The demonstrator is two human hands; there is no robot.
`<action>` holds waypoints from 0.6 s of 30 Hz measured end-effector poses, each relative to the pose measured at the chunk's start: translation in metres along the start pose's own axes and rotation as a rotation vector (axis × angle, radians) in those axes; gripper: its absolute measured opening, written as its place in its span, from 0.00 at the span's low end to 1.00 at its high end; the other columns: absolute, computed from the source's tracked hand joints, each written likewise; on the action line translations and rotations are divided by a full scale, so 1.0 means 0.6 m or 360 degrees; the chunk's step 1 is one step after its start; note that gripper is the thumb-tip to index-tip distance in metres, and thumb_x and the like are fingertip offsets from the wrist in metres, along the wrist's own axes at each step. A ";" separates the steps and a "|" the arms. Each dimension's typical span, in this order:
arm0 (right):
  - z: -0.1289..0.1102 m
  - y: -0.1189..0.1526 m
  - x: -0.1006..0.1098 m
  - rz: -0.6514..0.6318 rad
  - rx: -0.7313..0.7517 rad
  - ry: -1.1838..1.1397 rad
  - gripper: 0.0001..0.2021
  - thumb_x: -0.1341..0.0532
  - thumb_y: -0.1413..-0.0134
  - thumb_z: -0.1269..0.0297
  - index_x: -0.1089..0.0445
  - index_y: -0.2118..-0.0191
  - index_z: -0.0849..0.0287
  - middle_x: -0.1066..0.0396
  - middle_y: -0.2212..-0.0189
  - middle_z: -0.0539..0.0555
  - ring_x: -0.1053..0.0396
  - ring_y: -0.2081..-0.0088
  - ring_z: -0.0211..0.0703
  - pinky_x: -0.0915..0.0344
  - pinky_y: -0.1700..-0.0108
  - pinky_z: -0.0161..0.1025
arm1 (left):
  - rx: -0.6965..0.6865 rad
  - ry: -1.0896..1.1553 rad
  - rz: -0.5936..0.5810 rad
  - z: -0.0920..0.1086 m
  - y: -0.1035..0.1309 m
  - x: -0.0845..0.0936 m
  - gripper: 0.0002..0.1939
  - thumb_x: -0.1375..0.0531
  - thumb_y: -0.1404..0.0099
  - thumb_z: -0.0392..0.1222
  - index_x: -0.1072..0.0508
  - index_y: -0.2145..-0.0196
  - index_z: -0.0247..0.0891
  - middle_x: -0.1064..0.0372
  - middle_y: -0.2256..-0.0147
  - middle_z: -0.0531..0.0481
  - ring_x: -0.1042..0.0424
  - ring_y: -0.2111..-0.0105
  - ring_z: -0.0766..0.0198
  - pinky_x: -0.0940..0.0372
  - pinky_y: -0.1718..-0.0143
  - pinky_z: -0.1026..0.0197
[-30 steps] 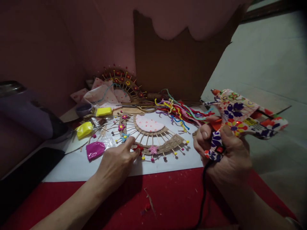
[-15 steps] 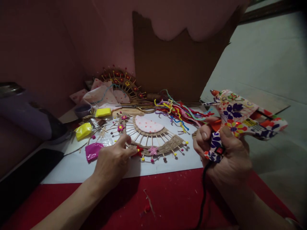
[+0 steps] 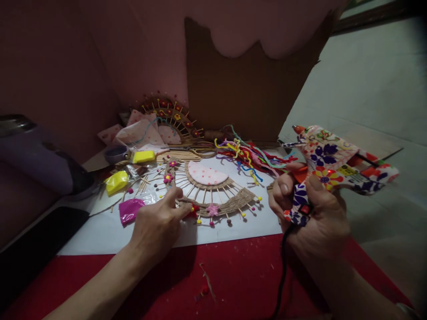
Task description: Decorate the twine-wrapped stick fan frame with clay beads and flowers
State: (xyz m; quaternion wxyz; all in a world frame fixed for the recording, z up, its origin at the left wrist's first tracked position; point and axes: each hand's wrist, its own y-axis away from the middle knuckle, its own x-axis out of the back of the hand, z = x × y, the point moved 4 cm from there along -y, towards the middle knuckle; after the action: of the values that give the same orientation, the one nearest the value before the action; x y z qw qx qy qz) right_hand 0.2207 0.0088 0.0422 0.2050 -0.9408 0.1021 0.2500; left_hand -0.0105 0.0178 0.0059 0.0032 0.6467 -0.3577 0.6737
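Note:
A hot glue gun [image 3: 325,160] with a floral-patterned body and a small lit red light is in my right hand [image 3: 310,209]. Fingers wrap its handle, and the nozzle points up and left. My left hand [image 3: 160,218] rests palm down at the lower left of a half-round fan [image 3: 233,205] made of sticks and twine. Thumb and index finger are spread apart on its twine band, beside a red flower [image 3: 194,210]. A pink flower [image 3: 212,210] sits to the right on that band, and a dotted cloth half-circle [image 3: 207,173] covers the fan's centre.
Fuzzy coloured stems [image 3: 247,155] lie behind the fan, near scissors [image 3: 203,153]. Yellow clay [image 3: 116,182] and a magenta clay packet [image 3: 130,211] are at left. A second fan [image 3: 173,113] leans at the back beside brown cardboard [image 3: 240,93]. A black cord [image 3: 283,266] hangs from the glue gun.

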 end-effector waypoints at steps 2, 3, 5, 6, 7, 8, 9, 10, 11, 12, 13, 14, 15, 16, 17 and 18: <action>0.001 0.000 0.000 0.0008 -0.0004 -0.0011 0.08 0.40 0.49 0.60 0.31 0.63 0.57 0.44 0.77 0.48 0.48 0.80 0.33 0.53 0.85 0.30 | 0.0098 0.0082 0.0111 -0.007 0.000 0.000 0.22 0.51 0.42 0.25 0.23 0.63 0.47 0.32 0.59 0.47 0.32 0.75 0.67 0.45 0.81 0.67; 0.002 0.001 0.000 0.0007 -0.0023 -0.0014 0.09 0.40 0.49 0.59 0.31 0.63 0.56 0.44 0.77 0.48 0.48 0.80 0.33 0.53 0.85 0.30 | 0.0143 0.0141 0.0142 -0.009 -0.001 -0.002 0.22 0.51 0.42 0.25 0.24 0.61 0.46 0.32 0.58 0.47 0.32 0.75 0.67 0.43 0.80 0.67; 0.004 0.002 0.000 -0.0007 -0.0072 -0.0003 0.10 0.39 0.50 0.58 0.31 0.63 0.57 0.43 0.77 0.48 0.48 0.80 0.33 0.53 0.85 0.30 | 0.0197 0.0287 0.0154 -0.010 -0.004 -0.005 0.21 0.51 0.40 0.25 0.26 0.58 0.43 0.31 0.60 0.46 0.32 0.74 0.67 0.41 0.78 0.66; 0.006 0.003 0.000 -0.0021 -0.0092 0.0011 0.10 0.39 0.50 0.57 0.31 0.63 0.57 0.43 0.77 0.48 0.48 0.80 0.32 0.53 0.85 0.30 | 0.0209 0.0357 0.0128 -0.008 -0.007 -0.007 0.19 0.51 0.38 0.27 0.26 0.57 0.41 0.31 0.62 0.46 0.32 0.73 0.67 0.41 0.76 0.66; 0.007 0.005 0.000 -0.0041 -0.0108 0.0027 0.10 0.39 0.50 0.57 0.31 0.63 0.56 0.43 0.77 0.48 0.48 0.80 0.32 0.53 0.85 0.30 | 0.0211 0.0423 0.0075 -0.004 -0.010 -0.009 0.17 0.50 0.37 0.29 0.26 0.58 0.40 0.31 0.64 0.47 0.32 0.73 0.67 0.40 0.75 0.65; 0.008 0.006 -0.001 -0.0064 -0.0121 0.0040 0.10 0.39 0.50 0.57 0.31 0.63 0.56 0.43 0.77 0.48 0.48 0.81 0.32 0.53 0.84 0.30 | 0.0203 0.0484 0.0002 0.000 -0.013 -0.012 0.15 0.50 0.36 0.31 0.26 0.58 0.40 0.30 0.67 0.48 0.32 0.73 0.66 0.40 0.74 0.65; 0.009 0.008 -0.001 -0.0089 -0.0137 0.0047 0.10 0.40 0.49 0.57 0.31 0.63 0.56 0.42 0.77 0.48 0.48 0.81 0.32 0.52 0.84 0.30 | 0.0188 0.0525 -0.0079 0.005 -0.017 -0.013 0.13 0.49 0.35 0.34 0.26 0.60 0.40 0.30 0.69 0.49 0.31 0.73 0.66 0.40 0.74 0.65; 0.010 0.009 -0.002 -0.0113 -0.0149 0.0047 0.09 0.40 0.48 0.58 0.31 0.63 0.55 0.42 0.77 0.48 0.48 0.80 0.32 0.52 0.84 0.30 | 0.0171 0.0545 -0.0158 0.011 -0.021 -0.014 0.12 0.48 0.35 0.36 0.26 0.61 0.40 0.30 0.70 0.50 0.31 0.73 0.65 0.40 0.74 0.64; 0.012 0.011 -0.002 -0.0136 -0.0159 0.0047 0.08 0.40 0.48 0.58 0.31 0.63 0.55 0.42 0.77 0.48 0.48 0.80 0.32 0.52 0.84 0.30 | 0.0152 0.0547 -0.0234 0.016 -0.025 -0.014 0.11 0.47 0.36 0.37 0.25 0.62 0.41 0.30 0.70 0.50 0.31 0.73 0.65 0.41 0.74 0.64; 0.012 0.012 -0.002 -0.0152 -0.0164 0.0049 0.08 0.41 0.47 0.59 0.31 0.62 0.55 0.42 0.77 0.48 0.48 0.80 0.32 0.51 0.83 0.30 | 0.0132 0.0531 -0.0298 0.021 -0.030 -0.013 0.11 0.47 0.36 0.37 0.25 0.62 0.42 0.30 0.71 0.51 0.31 0.74 0.65 0.42 0.75 0.64; 0.013 0.012 -0.002 -0.0160 -0.0159 0.0056 0.08 0.41 0.47 0.58 0.31 0.62 0.55 0.42 0.77 0.48 0.48 0.80 0.32 0.51 0.83 0.31 | 0.0114 0.0496 -0.0355 0.026 -0.035 -0.011 0.11 0.47 0.37 0.37 0.25 0.62 0.43 0.30 0.70 0.51 0.31 0.74 0.64 0.43 0.75 0.63; 0.012 0.013 -0.003 -0.0161 -0.0147 0.0070 0.09 0.41 0.47 0.58 0.31 0.62 0.54 0.42 0.77 0.48 0.48 0.80 0.33 0.51 0.83 0.31 | 0.0097 0.0452 -0.0405 0.030 -0.040 -0.010 0.12 0.46 0.38 0.36 0.25 0.62 0.44 0.30 0.69 0.51 0.31 0.74 0.63 0.43 0.76 0.63; 0.011 0.013 -0.003 -0.0159 -0.0135 0.0085 0.09 0.41 0.47 0.57 0.31 0.61 0.54 0.42 0.77 0.48 0.48 0.80 0.33 0.51 0.83 0.31 | 0.0076 0.0413 -0.0446 0.034 -0.045 -0.008 0.12 0.46 0.39 0.35 0.25 0.62 0.44 0.30 0.69 0.50 0.31 0.73 0.63 0.43 0.75 0.62; 0.010 0.013 -0.004 -0.0155 -0.0130 0.0098 0.10 0.41 0.47 0.57 0.32 0.61 0.54 0.42 0.77 0.48 0.48 0.80 0.33 0.51 0.83 0.31 | 0.0047 0.0383 -0.0481 0.037 -0.050 -0.007 0.13 0.46 0.40 0.34 0.25 0.61 0.44 0.30 0.68 0.49 0.31 0.72 0.62 0.43 0.75 0.62; 0.009 0.013 -0.005 -0.0152 -0.0131 0.0103 0.10 0.41 0.48 0.57 0.32 0.61 0.54 0.42 0.77 0.48 0.48 0.80 0.33 0.51 0.83 0.31 | 0.0015 0.0360 -0.0508 0.041 -0.055 -0.006 0.13 0.47 0.40 0.33 0.25 0.62 0.44 0.30 0.68 0.49 0.31 0.71 0.61 0.43 0.74 0.62; 0.008 0.014 -0.006 -0.0150 -0.0140 0.0102 0.10 0.40 0.48 0.57 0.32 0.61 0.54 0.42 0.77 0.48 0.48 0.80 0.33 0.51 0.83 0.31 | -0.0018 0.0339 -0.0528 0.043 -0.059 -0.006 0.13 0.47 0.40 0.33 0.25 0.63 0.43 0.30 0.68 0.48 0.31 0.71 0.60 0.43 0.74 0.61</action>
State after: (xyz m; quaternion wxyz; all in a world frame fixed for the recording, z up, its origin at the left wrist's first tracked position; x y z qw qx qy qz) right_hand 0.2134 0.0040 0.0374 0.1716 -0.9602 0.0530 0.2140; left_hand 0.0293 0.0335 0.0172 0.1556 0.6218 -0.2475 0.7265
